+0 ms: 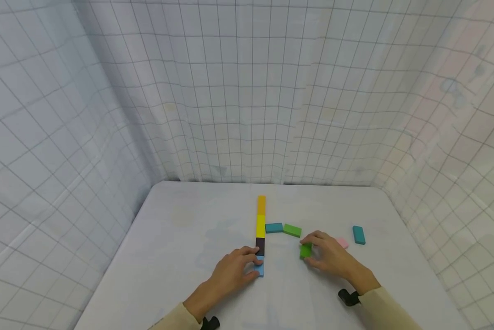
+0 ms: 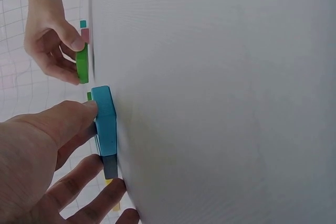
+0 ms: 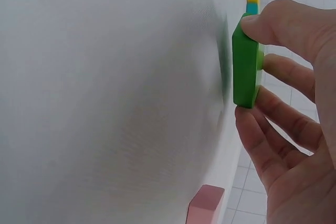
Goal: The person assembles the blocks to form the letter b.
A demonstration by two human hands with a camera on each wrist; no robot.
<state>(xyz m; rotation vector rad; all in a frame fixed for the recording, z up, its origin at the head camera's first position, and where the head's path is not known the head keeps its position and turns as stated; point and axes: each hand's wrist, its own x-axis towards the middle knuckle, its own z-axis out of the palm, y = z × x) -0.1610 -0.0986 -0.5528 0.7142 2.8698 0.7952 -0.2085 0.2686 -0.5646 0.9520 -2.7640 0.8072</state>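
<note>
A column of blocks runs down the table: orange [image 1: 261, 205], yellow [image 1: 261, 226], black [image 1: 260, 246] and light blue [image 1: 259, 270]. My left hand [image 1: 233, 271] touches the light blue block [image 2: 105, 121] at its near end, thumb on one end and fingers around it. My right hand [image 1: 331, 256] pinches a green block [image 3: 245, 66] between thumb and fingertips, to the right of the column. A teal block [image 1: 274, 228] extends rightward from beside the yellow one, and another green block [image 1: 292, 230] lies slightly tilted at its right end.
Behind my right hand lies a pink block [image 1: 342, 243], partly hidden in the head view. Farther right is a second teal block [image 1: 359, 234]. White sheeting with a grid pattern [image 1: 247, 91] surrounds the white table [image 1: 180, 247] at the back and sides.
</note>
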